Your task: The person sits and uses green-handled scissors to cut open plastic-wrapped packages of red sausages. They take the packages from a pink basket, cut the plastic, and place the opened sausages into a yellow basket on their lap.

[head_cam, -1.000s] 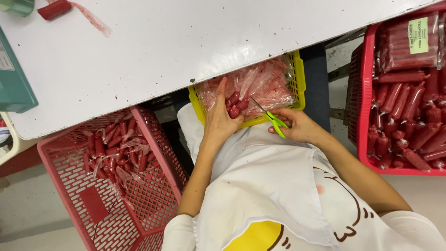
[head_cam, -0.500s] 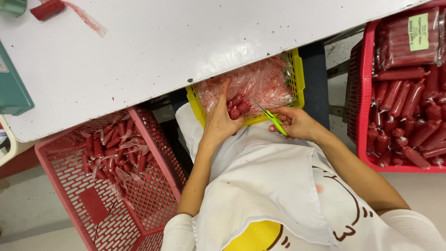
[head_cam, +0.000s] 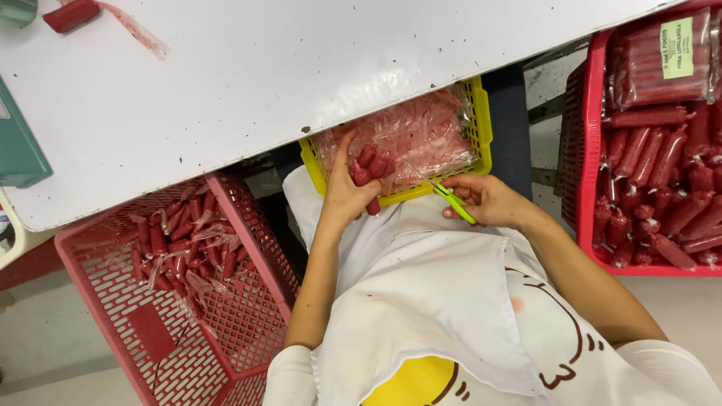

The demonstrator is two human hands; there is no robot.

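My left hand [head_cam: 347, 195] grips a cluster of small red sausages [head_cam: 370, 168] at the front edge of a yellow basket [head_cam: 481, 113] on my lap. The basket is full of crumpled clear plastic wrappers [head_cam: 421, 135]. My right hand [head_cam: 489, 201] holds green-handled scissors [head_cam: 450, 197], their blades pointing up-left toward the sausages, just short of them. I wear a white apron [head_cam: 451, 301] with a cartoon print.
A white table [head_cam: 263, 68] covers the upper view, with a red piece [head_cam: 71, 15] and a teal box [head_cam: 19, 143] at its left. A red crate [head_cam: 180, 301] with loose sausages stands at my left. Another red crate [head_cam: 654, 150] of sausages and a sealed pack [head_cam: 662, 56] sits at my right.
My left hand has gathered the sausages and pulled them toward the basket's front edge. The scissors in my right hand stay close beside them.
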